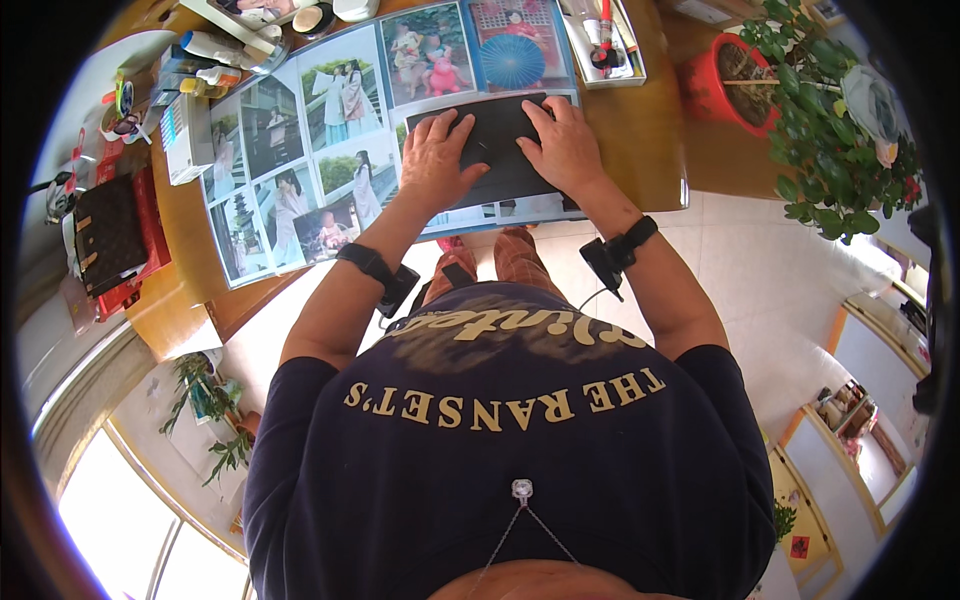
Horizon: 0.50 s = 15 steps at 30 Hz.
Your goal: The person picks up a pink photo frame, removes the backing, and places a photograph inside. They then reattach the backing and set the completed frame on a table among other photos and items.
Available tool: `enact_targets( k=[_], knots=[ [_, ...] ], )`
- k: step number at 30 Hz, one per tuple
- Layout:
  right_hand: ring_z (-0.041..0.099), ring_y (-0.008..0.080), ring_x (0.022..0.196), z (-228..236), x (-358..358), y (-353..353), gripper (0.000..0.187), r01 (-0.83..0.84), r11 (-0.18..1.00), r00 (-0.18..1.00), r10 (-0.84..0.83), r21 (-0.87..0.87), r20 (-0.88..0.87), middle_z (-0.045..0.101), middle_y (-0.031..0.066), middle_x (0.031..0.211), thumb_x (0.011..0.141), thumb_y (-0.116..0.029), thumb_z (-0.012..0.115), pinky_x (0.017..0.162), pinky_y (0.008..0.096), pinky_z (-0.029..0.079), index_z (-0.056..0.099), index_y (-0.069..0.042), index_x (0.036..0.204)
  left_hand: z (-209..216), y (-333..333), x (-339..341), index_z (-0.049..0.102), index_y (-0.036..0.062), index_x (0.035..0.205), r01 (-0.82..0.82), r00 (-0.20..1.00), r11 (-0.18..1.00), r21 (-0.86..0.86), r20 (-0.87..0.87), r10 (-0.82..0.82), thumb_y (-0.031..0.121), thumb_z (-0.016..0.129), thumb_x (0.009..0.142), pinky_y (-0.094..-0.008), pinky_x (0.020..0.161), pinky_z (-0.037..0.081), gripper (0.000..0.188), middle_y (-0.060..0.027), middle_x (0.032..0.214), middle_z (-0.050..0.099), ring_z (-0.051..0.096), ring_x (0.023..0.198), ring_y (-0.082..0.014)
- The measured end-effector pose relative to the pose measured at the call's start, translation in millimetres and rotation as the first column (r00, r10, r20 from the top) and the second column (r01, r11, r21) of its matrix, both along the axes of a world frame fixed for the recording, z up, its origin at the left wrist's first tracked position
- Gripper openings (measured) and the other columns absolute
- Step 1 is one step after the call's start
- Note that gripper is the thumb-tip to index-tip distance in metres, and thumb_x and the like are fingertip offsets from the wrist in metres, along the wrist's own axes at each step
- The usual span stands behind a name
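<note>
Head view: black panel [498, 140] overlies photos [345, 95] on the desk [645, 130] above pale tiles [750, 260].

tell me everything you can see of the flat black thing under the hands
The flat black thing looks thin, roughly rectangular and fairly matte, with a small pale mark on its surface; its exact material can't be told. It lies flat and slightly angled over the photos, near the person's edge of the table. The left hand and right hand rest on it, hiding parts.
</note>
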State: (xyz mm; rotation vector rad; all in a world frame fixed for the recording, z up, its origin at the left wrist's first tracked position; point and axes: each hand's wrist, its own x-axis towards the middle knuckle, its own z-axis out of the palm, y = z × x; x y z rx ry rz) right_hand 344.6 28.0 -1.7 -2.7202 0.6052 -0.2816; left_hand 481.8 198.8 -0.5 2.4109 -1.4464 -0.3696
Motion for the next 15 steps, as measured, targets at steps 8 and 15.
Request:
enact_targets(
  k=[8,15],
  knots=[
    [0.053,0.0331,0.106,-7,0,3,0.051,0.033,0.988,0.993,-0.049,0.149,0.108,0.051,0.0135,0.117,0.074,-0.017,0.074,0.088,0.0410,0.047,0.057,-0.008,0.122,-15,6,-6,0.045,0.0092,0.135,-0.060,0.998,0.988,-0.145,-0.041,0.055,0.032,0.076,0.075,-0.0487,0.110,0.026,0.072,-0.0142,0.143,0.036,0.032,0.132,-0.0357],
    [0.051,0.0341,0.109,-9,-1,4,0.051,0.023,0.993,0.996,-0.033,0.120,0.086,0.049,0.0157,0.121,0.077,-0.018,0.073,0.092,0.0407,0.045,0.056,-0.005,0.123,-22,24,2,0.044,0.0032,0.131,-0.112,0.994,0.958,-0.265,-0.032,0.108,0.026,0.077,0.072,-0.0485,0.108,0.028,0.071,-0.0162,0.138,0.038,0.033,0.130,-0.0377]
  ],
)
